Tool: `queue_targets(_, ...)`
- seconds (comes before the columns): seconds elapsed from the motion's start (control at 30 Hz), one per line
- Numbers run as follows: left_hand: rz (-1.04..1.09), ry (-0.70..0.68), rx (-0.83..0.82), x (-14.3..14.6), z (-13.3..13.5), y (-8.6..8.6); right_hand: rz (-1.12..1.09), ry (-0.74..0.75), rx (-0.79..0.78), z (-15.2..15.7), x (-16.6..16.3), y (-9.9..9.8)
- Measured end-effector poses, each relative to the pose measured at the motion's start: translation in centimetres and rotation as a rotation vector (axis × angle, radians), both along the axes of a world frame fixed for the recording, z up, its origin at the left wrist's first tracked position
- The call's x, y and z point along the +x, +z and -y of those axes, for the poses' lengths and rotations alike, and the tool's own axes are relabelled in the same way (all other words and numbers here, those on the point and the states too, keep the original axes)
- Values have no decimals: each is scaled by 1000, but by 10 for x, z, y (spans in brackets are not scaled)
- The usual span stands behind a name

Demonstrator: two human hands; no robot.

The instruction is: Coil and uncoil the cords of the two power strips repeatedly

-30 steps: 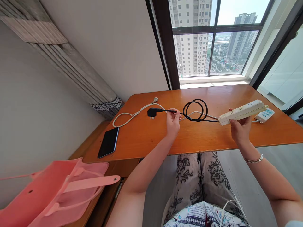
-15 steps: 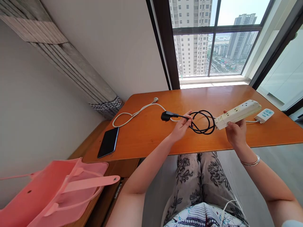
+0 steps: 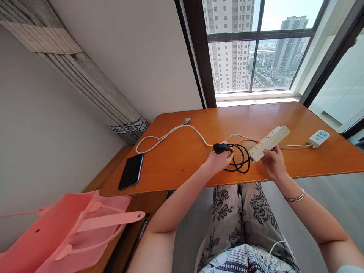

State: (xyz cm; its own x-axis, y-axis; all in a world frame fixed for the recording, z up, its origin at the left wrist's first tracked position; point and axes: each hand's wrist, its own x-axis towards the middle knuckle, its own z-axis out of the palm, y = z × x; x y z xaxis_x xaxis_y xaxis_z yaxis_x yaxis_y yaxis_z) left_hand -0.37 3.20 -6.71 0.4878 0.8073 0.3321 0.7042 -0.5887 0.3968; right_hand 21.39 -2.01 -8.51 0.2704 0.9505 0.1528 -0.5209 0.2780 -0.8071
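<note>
My right hand [image 3: 272, 163] grips the near end of a cream power strip [image 3: 269, 142], held tilted just above the wooden table [image 3: 182, 167]. Its black cord [image 3: 241, 159] hangs in loops between my hands. My left hand [image 3: 220, 160] is closed around the cord beside the black plug [image 3: 218, 148], which sticks up from my fingers. Both hands are close together near the table's front edge.
A second white power strip [image 3: 317, 138] lies at the right, its pale cable [image 3: 170, 132] running left across the table. A black phone [image 3: 130, 171] lies at the left corner. A pink bag [image 3: 65, 231] sits lower left. A window stands behind.
Both hands have come closer together and nearer to me. The left hand slid along the cord up to the plug, and the black cord gathered into tighter loops.
</note>
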Motion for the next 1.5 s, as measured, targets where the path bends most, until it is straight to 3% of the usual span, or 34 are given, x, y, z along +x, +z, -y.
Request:
queue_targets(0.2, -85, 26, 17, -6, 3, 21, 14, 13, -39, -3, -4, -13)
queue_targets(0.4, 175, -294, -246, -13, -4, 41, 3, 23, -60, -2, -6, -20)
queue_targets(0.57, 313, -242, -343, -15, -15, 32, -18, 3, -75, 0, -7, -16)
queue_targets(0.73, 331, -329, -442, -25, -30, 24, -10, -17, -62, 2, -6, -13)
queue_targets(0.93, 435, -146, -343, -17, -30, 15, 33, -6, -6, 4, -7, -14)
queue_targets(1.03, 527, -118, -318, -10, -26, 10, 49, 21, 25, 5, -7, -11)
queue_targets(1.2, 560, -206, -383, -2, -20, 11, 188, 98, 138, 9, -5, 1)
queue_targets(1.5, 529, -225, -417, 7, -10, 21, 397, 283, 256, 12, -7, 10)
